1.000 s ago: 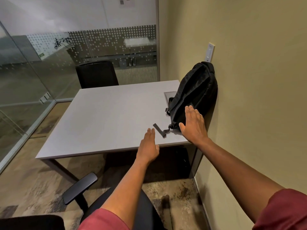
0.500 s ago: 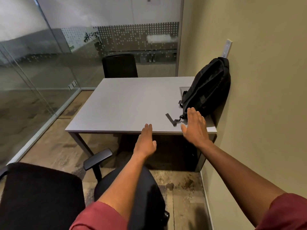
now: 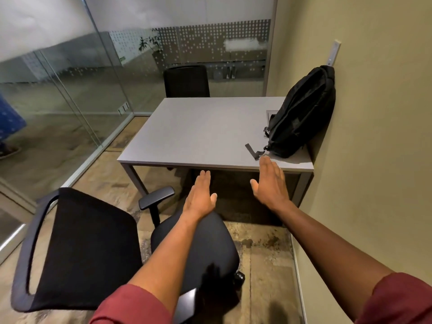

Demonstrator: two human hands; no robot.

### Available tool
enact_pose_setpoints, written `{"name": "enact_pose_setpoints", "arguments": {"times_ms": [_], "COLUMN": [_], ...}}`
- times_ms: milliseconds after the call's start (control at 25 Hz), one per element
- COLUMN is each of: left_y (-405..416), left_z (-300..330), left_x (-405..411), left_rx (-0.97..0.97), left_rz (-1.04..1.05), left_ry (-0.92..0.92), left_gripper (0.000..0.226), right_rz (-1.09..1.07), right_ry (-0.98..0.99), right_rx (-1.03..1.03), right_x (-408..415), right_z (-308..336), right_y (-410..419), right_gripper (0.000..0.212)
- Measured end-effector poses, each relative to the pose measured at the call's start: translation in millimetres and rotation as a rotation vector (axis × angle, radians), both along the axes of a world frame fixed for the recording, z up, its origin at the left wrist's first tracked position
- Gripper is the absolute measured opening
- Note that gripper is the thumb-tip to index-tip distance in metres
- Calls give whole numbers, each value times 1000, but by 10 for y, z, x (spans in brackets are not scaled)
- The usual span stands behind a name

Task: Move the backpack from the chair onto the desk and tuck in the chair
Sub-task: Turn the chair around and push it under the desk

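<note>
Tabletop (image 3: 201,134): grey, rectangular, its right edge against the wall (image 3: 378,136). Chair (image 3: 88,249): black office chair, mesh back nearest the camera, seat beneath the left forearm, standing on the floor in front of the tabletop and clear of it. Second chair (image 3: 186,81): black, at the far side of the tabletop. Backpack (image 3: 301,115): black, on the tabletop's near right corner, tilted with its top leaning on the wall, a loose strap (image 3: 252,150) trailing on the surface. Right hand (image 3: 271,183): flat, fingers spread, empty, its fingertips just short of the strap and backpack. Left hand (image 3: 201,195): flat, empty, over the seat's front edge, well apart from the backpack.
</note>
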State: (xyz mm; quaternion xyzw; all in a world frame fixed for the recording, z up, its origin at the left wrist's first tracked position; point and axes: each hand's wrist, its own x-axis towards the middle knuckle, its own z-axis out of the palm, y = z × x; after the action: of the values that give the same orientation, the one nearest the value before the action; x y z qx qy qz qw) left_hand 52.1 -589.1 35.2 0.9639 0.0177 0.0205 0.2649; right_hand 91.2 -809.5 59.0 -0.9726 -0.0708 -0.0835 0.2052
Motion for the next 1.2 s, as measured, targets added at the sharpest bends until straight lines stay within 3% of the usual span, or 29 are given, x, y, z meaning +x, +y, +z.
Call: {"name": "enact_pose_setpoints", "arguments": {"times_ms": [320,840,1200], "left_y": [529,2167,2600], "left_z": [-39,-153,-148], "left_x": [-230,-685,-929], "left_rx": [24,1,11], "left_rz": [22,-92,-72], "left_ry": [-6,30,12], "left_gripper": [80,82,84], "right_rz": [-24,-221,-188], "right_ry": [39,85,56], "right_rx": [18,75,50], "right_x": [-251,-1145,-1363], "right_z": [-122,-312,-191], "right_y": [405,1772,2205], "right_gripper": [79,78,77]}}
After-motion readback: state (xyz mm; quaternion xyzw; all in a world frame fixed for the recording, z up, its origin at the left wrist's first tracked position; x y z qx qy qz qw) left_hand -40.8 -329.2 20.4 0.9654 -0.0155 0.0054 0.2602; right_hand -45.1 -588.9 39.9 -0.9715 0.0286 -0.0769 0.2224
